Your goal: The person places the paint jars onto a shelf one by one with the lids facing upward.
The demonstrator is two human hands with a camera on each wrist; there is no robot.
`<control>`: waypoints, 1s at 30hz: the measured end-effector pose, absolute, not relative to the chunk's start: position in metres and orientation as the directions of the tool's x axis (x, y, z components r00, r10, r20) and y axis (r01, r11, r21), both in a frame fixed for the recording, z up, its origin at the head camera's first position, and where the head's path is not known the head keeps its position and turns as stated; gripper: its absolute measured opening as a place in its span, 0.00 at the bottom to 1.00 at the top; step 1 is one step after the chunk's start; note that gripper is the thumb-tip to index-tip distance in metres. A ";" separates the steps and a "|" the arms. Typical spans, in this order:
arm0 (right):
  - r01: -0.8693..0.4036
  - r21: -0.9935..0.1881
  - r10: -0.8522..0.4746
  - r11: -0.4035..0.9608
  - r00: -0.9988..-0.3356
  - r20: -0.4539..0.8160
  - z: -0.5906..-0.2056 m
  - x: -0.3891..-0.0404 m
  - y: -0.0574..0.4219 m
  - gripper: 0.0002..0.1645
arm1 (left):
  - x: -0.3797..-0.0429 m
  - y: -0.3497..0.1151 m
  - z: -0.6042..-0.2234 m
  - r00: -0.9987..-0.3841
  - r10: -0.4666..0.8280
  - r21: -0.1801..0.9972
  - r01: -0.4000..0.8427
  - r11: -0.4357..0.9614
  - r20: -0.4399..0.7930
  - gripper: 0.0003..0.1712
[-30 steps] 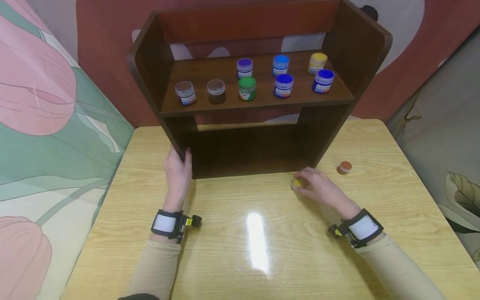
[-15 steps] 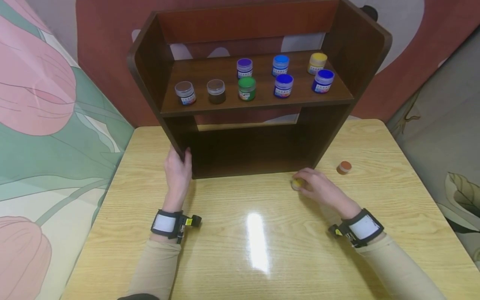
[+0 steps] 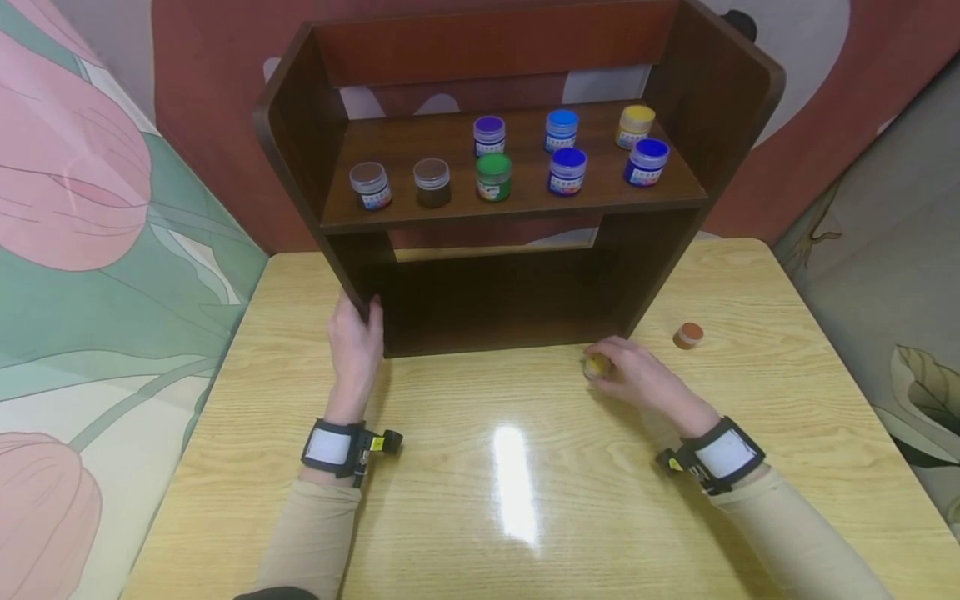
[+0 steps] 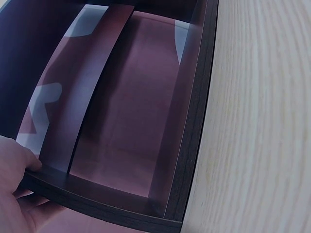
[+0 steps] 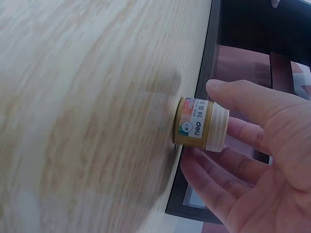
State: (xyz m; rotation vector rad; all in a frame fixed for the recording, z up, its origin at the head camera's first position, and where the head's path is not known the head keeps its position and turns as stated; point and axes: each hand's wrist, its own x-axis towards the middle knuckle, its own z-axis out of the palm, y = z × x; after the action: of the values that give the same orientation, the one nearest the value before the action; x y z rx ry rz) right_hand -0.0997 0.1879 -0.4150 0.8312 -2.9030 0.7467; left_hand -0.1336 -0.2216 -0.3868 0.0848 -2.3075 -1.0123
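My left hand (image 3: 355, 346) grips the lower left side panel of a dark brown wooden shelf (image 3: 517, 212); in the left wrist view the thumb lies on the panel's edge with fingers behind it. By the shelf's lower right front corner, my right hand (image 3: 643, 377) has its thumb and fingers curved round a small ochre-yellow paint jar (image 3: 596, 366). That jar stands on the table in the right wrist view, its label facing the camera and its clear lid between thumb and fingers. How firmly the fingers press it is hard to tell.
An orange-brown paint jar (image 3: 688, 336) stands on the wooden table (image 3: 450, 483), right of the shelf. Upper-shelf jars include a green jar (image 3: 494, 177), a purple jar (image 3: 489, 137), a yellow jar (image 3: 635, 127) and several blue and brown ones. Patterned fabric (image 3: 75, 333) hangs behind.
The right hand's fingers have shifted very slightly about the ochre jar, and more of its top shows. My left hand and the shelf stay where they were.
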 end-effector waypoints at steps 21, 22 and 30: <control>-0.528 -0.402 -0.500 0.748 -0.847 0.181 -0.418 -0.101 0.182 0.22 | -0.133 -0.222 -0.385 -0.819 -0.297 0.693 0.161 0.703 0.491 0.16; -0.528 -0.401 -0.501 0.748 -0.847 0.180 -0.418 -0.100 0.182 0.21 | -0.133 -0.222 -0.385 -0.820 -0.298 0.694 0.159 0.703 0.489 0.16; -0.549 -0.397 -0.515 0.735 -0.834 0.199 -0.416 -0.099 0.182 0.20 | -0.132 -0.221 -0.385 -0.817 -0.304 0.697 0.157 0.700 0.490 0.16</control>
State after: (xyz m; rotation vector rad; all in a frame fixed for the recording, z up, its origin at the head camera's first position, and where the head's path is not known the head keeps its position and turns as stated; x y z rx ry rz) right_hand -0.0995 0.1817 -0.4160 0.8772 -2.8556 0.6907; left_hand -0.1324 -0.2212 -0.3855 0.1118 -2.3152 -1.0224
